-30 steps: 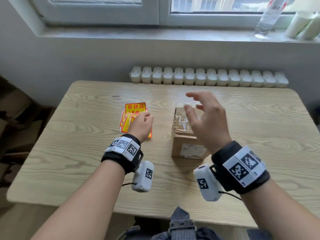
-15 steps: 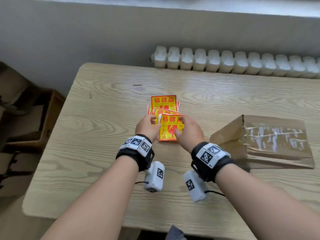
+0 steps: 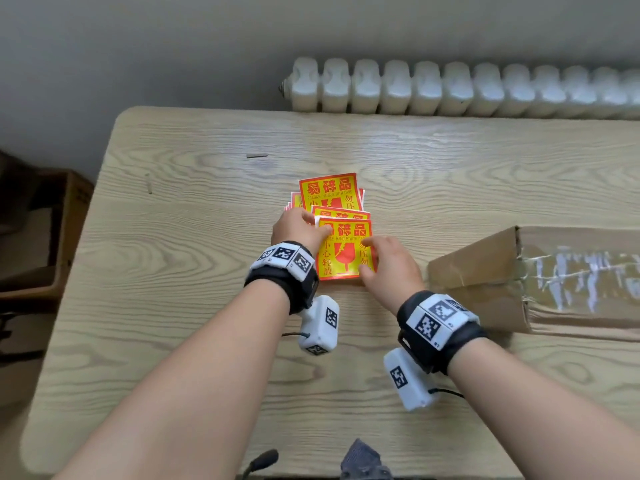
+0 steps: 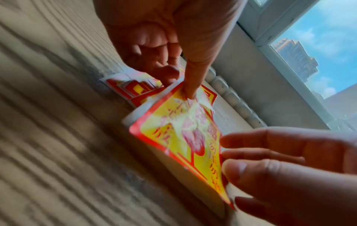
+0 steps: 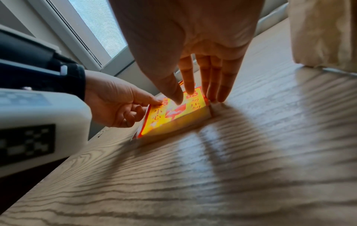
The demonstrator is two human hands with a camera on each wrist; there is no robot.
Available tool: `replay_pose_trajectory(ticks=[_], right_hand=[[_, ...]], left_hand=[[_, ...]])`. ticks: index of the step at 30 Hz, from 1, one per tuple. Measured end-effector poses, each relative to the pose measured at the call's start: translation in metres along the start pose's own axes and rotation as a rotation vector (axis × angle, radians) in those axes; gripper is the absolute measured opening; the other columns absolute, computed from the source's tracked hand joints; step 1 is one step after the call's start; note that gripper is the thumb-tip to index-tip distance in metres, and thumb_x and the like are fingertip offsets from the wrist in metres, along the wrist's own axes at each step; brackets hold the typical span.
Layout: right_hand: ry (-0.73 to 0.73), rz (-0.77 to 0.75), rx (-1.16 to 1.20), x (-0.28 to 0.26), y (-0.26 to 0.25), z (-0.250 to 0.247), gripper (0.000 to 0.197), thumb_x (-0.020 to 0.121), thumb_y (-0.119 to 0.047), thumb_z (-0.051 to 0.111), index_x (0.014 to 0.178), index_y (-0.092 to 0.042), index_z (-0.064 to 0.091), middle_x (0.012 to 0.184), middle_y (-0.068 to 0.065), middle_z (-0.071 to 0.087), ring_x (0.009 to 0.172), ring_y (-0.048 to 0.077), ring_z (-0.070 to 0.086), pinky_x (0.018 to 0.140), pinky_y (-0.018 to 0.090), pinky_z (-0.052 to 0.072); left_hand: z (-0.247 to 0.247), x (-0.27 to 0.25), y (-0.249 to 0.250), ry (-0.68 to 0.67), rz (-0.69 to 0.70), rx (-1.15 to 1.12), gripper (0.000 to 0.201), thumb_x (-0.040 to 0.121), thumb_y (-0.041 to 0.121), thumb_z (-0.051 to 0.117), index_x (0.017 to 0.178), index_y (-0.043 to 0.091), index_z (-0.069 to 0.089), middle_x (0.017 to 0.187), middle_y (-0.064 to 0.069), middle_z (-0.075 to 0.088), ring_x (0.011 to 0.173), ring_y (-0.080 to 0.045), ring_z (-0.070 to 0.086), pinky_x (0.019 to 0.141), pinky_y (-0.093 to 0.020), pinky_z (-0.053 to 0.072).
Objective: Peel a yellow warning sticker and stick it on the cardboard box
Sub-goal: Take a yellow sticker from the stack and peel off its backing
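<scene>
A yellow warning sticker (image 3: 343, 251) with red print is raised a little off the wooden table (image 3: 173, 306), held between both hands. My left hand (image 3: 311, 225) pinches its upper left corner, thumb on top (image 4: 190, 91) and fingers curled beneath. My right hand (image 3: 377, 258) holds its right edge, thumb and forefinger on the printed face (image 5: 183, 94). The sticker (image 4: 183, 137) still has its white backing. Behind it lies the pile of stickers (image 3: 330, 190). The taped cardboard box (image 3: 519, 271) lies on the table to the right, apart from both hands.
A white radiator (image 3: 450, 88) runs along the wall behind the table. An open brown carton (image 3: 52, 237) stands on the floor at the left. A window (image 4: 318, 38) is above the radiator.
My right hand left the space over the cardboard box and came to the stickers. Both hands took the top sticker and drew it toward me off the pile.
</scene>
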State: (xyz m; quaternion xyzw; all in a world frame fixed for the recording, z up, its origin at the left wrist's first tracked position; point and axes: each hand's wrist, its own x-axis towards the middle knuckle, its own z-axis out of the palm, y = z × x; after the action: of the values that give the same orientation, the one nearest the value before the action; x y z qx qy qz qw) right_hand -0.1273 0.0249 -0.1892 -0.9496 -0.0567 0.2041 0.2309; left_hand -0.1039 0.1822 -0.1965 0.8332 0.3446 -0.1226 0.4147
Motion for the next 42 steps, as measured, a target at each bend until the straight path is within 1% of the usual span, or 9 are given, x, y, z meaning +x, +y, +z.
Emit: replay_pose_trajectory(ticks=[5,7,9,11,16,20,25,33,42], right_hand=[[-0.026,-0.045,0.012,-0.009,-0.006,-0.009,0.050,0.085,-0.019,0.061,0.133,-0.014,0.047,0.129,0.009,0.053,0.119,0.025,0.050,0.098,0.033,0.040],[0.026,-0.117,0.023,-0.015,-0.015,-0.019,0.052,0.085,-0.019,0.062,0.134,-0.014,0.046,0.130,0.009,0.051,0.120,0.025,0.050,0.099,0.034,0.040],[0.090,-0.206,0.026,-0.023,-0.026,-0.033,0.054,0.084,-0.020,0.064,0.135,-0.018,0.045,0.131,0.005,0.051,0.120,0.023,0.050,0.098,0.035,0.041],[0.116,-0.299,0.004,-0.032,-0.040,-0.050,0.053,0.085,-0.021,0.064,0.135,-0.023,0.046,0.132,0.001,0.053,0.118,0.022,0.053,0.093,0.035,0.044],[0.160,-0.493,0.012,-0.061,-0.066,-0.082,0.023,0.085,-0.020,0.062,0.108,-0.022,0.068,0.103,0.001,0.073,0.095,0.026,0.066,0.083,0.037,0.052],[0.237,-0.582,0.053,-0.083,-0.072,-0.106,0.012,0.082,-0.019,0.064,0.089,-0.019,0.073,0.086,0.003,0.076,0.079,0.026,0.068,0.075,0.038,0.055],[0.268,-0.636,0.067,-0.106,-0.068,-0.128,0.010,0.082,-0.018,0.065,0.090,-0.019,0.071,0.082,0.001,0.075,0.073,0.024,0.068,0.072,0.037,0.056],[0.306,-0.638,0.009,-0.123,-0.056,-0.147,0.006,0.084,-0.022,0.063,0.089,-0.022,0.066,0.082,-0.002,0.073,0.071,0.023,0.066,0.066,0.036,0.054],[0.275,-0.733,-0.084,-0.126,-0.050,-0.159,0.020,0.089,-0.025,0.059,0.104,-0.027,0.071,0.086,0.000,0.070,0.075,0.021,0.063,0.064,0.031,0.046]], left_hand=[[-0.006,-0.013,-0.005,-0.025,0.045,-0.138,0.014,0.076,0.025,0.073,0.074,0.013,0.067,0.087,-0.008,0.074,0.084,-0.025,0.069,0.082,-0.036,0.056],[-0.016,-0.022,-0.008,-0.062,0.045,-0.213,0.021,0.073,0.018,0.077,0.062,0.018,0.060,0.072,-0.004,0.068,0.065,-0.015,0.064,0.067,-0.026,0.056],[-0.031,-0.037,-0.009,-0.101,0.057,-0.281,0.026,0.073,0.011,0.078,0.060,0.018,0.057,0.058,0.002,0.061,0.042,0.001,0.056,0.045,-0.012,0.045],[-0.045,-0.057,-0.007,-0.136,0.081,-0.318,0.023,0.073,0.008,0.078,0.062,0.015,0.059,0.047,0.009,0.059,0.033,0.007,0.051,0.037,-0.008,0.039],[-0.076,-0.111,0.004,-0.190,0.198,-0.414,0.015,0.077,0.008,0.075,0.067,0.012,0.065,0.044,0.010,0.064,0.041,0.006,0.059,0.047,-0.011,0.047],[-0.098,-0.153,0.018,-0.210,0.259,-0.491,0.011,0.088,0.015,0.063,0.079,0.010,0.064,0.069,-0.006,0.068,0.045,-0.002,0.066,0.047,-0.015,0.052],[-0.109,-0.187,0.033,-0.204,0.322,-0.437,0.016,0.092,0.017,0.058,0.077,0.013,0.060,0.082,-0.009,0.069,0.048,-0.004,0.068,0.042,-0.016,0.045],[-0.103,-0.204,0.051,-0.169,0.299,-0.440,0.018,0.086,0.011,0.061,0.068,0.012,0.065,0.065,0.002,0.069,0.041,-0.001,0.059,0.036,-0.014,0.032],[-0.094,-0.210,0.068,-0.206,0.133,-0.539,0.022,0.087,0.013,0.057,0.066,0.014,0.059,0.054,0.006,0.058,0.046,-0.005,0.045,0.045,-0.016,0.029]])
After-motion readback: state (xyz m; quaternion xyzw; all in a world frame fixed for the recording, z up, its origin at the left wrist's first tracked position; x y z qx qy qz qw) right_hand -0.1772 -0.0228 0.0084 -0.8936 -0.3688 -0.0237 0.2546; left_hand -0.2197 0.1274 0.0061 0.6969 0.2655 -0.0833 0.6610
